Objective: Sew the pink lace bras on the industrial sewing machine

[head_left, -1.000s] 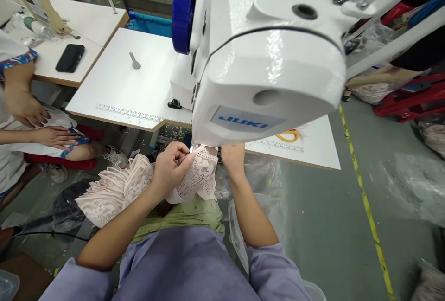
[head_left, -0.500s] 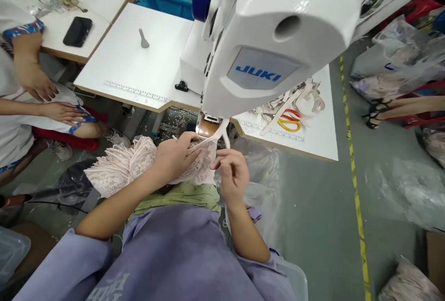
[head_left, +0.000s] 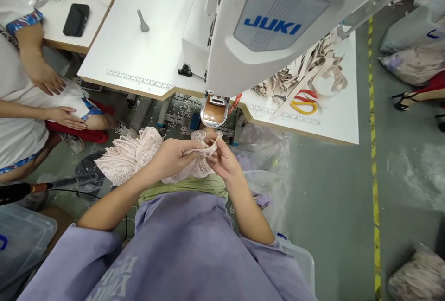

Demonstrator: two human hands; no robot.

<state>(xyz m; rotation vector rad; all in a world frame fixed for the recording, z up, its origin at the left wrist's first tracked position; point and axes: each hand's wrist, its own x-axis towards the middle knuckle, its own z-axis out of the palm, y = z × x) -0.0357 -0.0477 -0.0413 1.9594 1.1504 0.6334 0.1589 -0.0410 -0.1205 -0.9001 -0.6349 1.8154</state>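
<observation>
My left hand (head_left: 174, 155) and my right hand (head_left: 222, 159) meet in front of my lap, both pinching a pale pink strap (head_left: 206, 150) that lies over a piece of pink lace fabric (head_left: 139, 152). The lace spreads to the left over my knees. Just above the hands sits the small brown work arm (head_left: 213, 111) of a white JUKI sewing machine (head_left: 278, 18). The strap is clear of the machine.
On the white table (head_left: 132, 55), right of the machine, lie a heap of pink straps (head_left: 313, 67) and red and yellow scissors (head_left: 304, 101). A seated person's hands (head_left: 52, 97) rest at the left beside a black phone (head_left: 76, 19). Plastic bags lie on the green floor at right.
Both hands have drawn back from under the machine toward my lap, carrying the lace and strap. The view has tipped downward and the machine fills more of the top.
</observation>
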